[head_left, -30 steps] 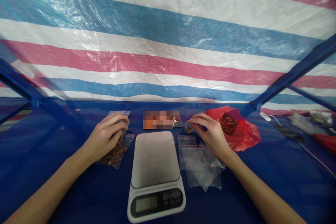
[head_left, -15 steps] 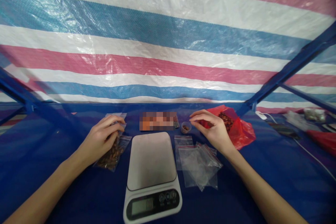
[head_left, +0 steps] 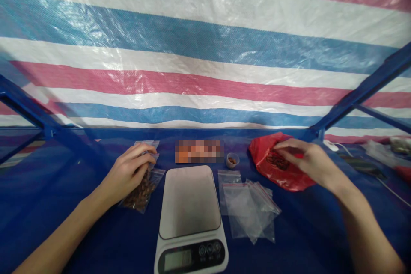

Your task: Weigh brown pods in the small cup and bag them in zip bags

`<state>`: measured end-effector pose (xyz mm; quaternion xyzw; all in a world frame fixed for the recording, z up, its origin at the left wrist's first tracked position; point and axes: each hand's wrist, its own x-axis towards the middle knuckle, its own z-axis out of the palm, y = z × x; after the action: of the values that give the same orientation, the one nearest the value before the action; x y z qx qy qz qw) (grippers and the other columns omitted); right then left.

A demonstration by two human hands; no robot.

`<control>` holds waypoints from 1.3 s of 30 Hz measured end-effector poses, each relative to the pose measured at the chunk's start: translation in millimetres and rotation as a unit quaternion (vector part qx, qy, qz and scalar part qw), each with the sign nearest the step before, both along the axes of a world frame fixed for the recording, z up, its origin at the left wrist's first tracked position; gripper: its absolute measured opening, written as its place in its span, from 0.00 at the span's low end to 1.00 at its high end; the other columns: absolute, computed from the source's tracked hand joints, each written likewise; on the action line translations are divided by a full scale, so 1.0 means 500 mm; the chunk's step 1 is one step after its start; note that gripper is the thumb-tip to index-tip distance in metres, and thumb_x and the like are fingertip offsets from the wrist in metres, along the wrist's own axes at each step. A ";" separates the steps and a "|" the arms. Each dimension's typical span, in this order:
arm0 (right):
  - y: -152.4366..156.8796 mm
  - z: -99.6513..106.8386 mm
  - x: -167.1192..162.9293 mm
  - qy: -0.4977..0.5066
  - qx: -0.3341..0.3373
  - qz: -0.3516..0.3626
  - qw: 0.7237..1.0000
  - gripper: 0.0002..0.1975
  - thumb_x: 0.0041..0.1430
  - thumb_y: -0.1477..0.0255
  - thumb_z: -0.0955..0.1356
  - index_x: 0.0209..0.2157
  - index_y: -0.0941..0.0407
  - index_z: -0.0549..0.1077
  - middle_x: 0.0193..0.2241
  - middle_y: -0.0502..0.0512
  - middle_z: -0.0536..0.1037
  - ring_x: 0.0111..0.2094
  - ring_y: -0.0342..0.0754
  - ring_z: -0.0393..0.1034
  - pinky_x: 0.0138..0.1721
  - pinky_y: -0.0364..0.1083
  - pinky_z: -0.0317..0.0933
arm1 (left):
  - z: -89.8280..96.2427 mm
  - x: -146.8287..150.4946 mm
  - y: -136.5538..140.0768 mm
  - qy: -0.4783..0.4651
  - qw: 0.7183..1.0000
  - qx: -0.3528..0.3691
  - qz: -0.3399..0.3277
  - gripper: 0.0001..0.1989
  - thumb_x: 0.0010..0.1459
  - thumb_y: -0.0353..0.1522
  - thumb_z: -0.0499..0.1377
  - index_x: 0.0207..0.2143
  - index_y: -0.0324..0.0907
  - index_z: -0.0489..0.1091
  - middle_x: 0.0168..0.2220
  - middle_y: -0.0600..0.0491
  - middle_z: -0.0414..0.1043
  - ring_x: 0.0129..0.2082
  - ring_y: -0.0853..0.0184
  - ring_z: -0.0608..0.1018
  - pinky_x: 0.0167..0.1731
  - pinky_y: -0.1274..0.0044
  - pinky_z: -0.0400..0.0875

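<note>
On the left, my left hand [head_left: 135, 167] is curled over a pile of clear zip bags, with its fingers bent around the top of a zip bag [head_left: 139, 197] filled with small brown pieces. Part of the pile is hidden under this hand. At the right, my right hand [head_left: 303, 160] reaches over an opened red plastic bag [head_left: 263, 158]. Its fingers are apart from the thumb, and nothing shows between them. Reddish-brown dried pieces [head_left: 278, 161] lie inside the red bag, just below the fingertips. A small clear cup [head_left: 232, 161] holding a few brown pieces stands left of the red bag.
A white kitchen scale [head_left: 192, 203] with a lit display stands in the middle of the blue table [head_left: 99, 239]. Flat clear zip bags [head_left: 248, 209] overlap to its right. Behind the scale lies a blurred-out flat item [head_left: 199, 151]. Blue frame bars [head_left: 346, 102] and a striped sheet surround the table.
My right hand has moved right, from beside the small cup to over the red bag, and its fingers have spread. My left hand stays on the zip bags. The view has shifted slightly.
</note>
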<state>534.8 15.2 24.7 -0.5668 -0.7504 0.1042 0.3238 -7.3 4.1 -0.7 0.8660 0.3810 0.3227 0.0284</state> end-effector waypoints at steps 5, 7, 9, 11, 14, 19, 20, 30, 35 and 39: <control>0.030 -0.071 0.021 -0.133 -0.031 0.037 0.990 0.09 0.61 0.68 0.69 0.40 0.52 0.82 0.43 0.61 0.84 0.41 0.58 0.82 0.45 0.54 0.76 | 0.001 0.000 0.000 -0.003 1.000 -0.006 0.006 0.13 0.69 0.23 0.52 0.38 0.44 0.76 0.48 0.49 0.76 0.50 0.63 0.78 0.52 0.71 0.71; 0.033 -0.086 0.017 -0.158 0.002 0.018 0.987 0.12 0.64 0.67 0.68 0.46 0.53 0.80 0.46 0.64 0.82 0.46 0.60 0.80 0.50 0.56 0.75 | 0.002 -0.001 0.000 -0.004 1.000 -0.006 0.009 0.14 0.69 0.23 0.52 0.38 0.44 0.75 0.48 0.50 0.77 0.49 0.63 0.78 0.52 0.72 0.71; 0.033 -0.097 0.017 -0.180 0.026 0.005 0.983 0.14 0.68 0.65 0.67 0.50 0.55 0.78 0.50 0.66 0.80 0.50 0.62 0.78 0.54 0.58 0.73 | 0.003 -0.001 -0.001 -0.006 1.000 -0.005 0.008 0.14 0.69 0.24 0.51 0.38 0.44 0.75 0.48 0.50 0.77 0.49 0.64 0.78 0.52 0.72 0.71; 0.034 -0.109 0.019 -0.206 0.032 0.005 0.978 0.15 0.70 0.69 0.64 0.51 0.55 0.78 0.51 0.67 0.79 0.52 0.62 0.77 0.56 0.59 0.72 | 0.003 0.000 -0.001 -0.006 1.000 -0.007 0.005 0.14 0.69 0.24 0.51 0.38 0.44 0.75 0.47 0.50 0.77 0.49 0.64 0.78 0.53 0.71 0.71; 0.040 -0.124 0.016 -0.251 0.037 -0.009 0.967 0.18 0.67 0.77 0.60 0.49 0.56 0.78 0.51 0.68 0.78 0.51 0.62 0.77 0.55 0.60 0.72 | 0.002 0.001 -0.002 -0.009 1.000 -0.011 0.003 0.14 0.69 0.24 0.51 0.38 0.44 0.76 0.48 0.50 0.77 0.50 0.63 0.78 0.53 0.71 0.71; 0.058 -0.131 0.000 -0.261 0.068 -0.048 0.962 0.12 0.66 0.74 0.63 0.45 0.58 0.77 0.45 0.68 0.79 0.46 0.63 0.76 0.51 0.59 0.73 | 0.003 0.002 -0.002 -0.007 1.000 -0.009 0.008 0.15 0.68 0.24 0.51 0.37 0.44 0.76 0.48 0.50 0.77 0.49 0.63 0.79 0.52 0.71 0.71; 0.061 -0.131 -0.001 -0.263 0.071 -0.057 0.960 0.11 0.65 0.73 0.64 0.43 0.58 0.77 0.44 0.69 0.79 0.45 0.64 0.75 0.50 0.60 0.73 | 0.004 0.002 -0.002 -0.005 1.000 -0.006 0.008 0.14 0.68 0.24 0.51 0.37 0.44 0.76 0.47 0.50 0.77 0.49 0.63 0.79 0.52 0.71 0.71; 0.081 -0.138 0.012 -0.240 0.072 -0.054 0.967 0.10 0.62 0.77 0.65 0.41 0.57 0.77 0.43 0.68 0.81 0.46 0.62 0.77 0.52 0.57 0.73 | 0.012 0.002 -0.007 -0.015 1.000 0.007 0.011 0.14 0.69 0.24 0.52 0.37 0.44 0.76 0.46 0.50 0.77 0.47 0.64 0.79 0.51 0.73 0.72; 0.082 -0.138 0.019 -0.226 0.058 -0.035 0.972 0.10 0.61 0.76 0.65 0.40 0.58 0.78 0.44 0.69 0.81 0.45 0.63 0.79 0.50 0.58 0.75 | 0.011 0.003 -0.006 -0.012 1.000 -0.005 0.007 0.15 0.68 0.23 0.51 0.37 0.44 0.76 0.47 0.50 0.78 0.48 0.64 0.80 0.51 0.73 0.72; 0.078 -0.130 0.025 -0.182 0.067 -0.005 0.981 0.18 0.55 0.81 0.63 0.43 0.57 0.80 0.45 0.66 0.83 0.47 0.61 0.80 0.53 0.56 0.74 | 0.006 0.004 -0.002 -0.001 1.000 -0.012 0.007 0.16 0.68 0.23 0.50 0.37 0.44 0.76 0.47 0.50 0.78 0.49 0.64 0.80 0.51 0.72 0.72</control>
<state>547.3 54.1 -40.4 -0.5575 -0.7989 -0.0527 0.2194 -5.4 3.1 2.1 0.8627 0.3906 0.3191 0.0367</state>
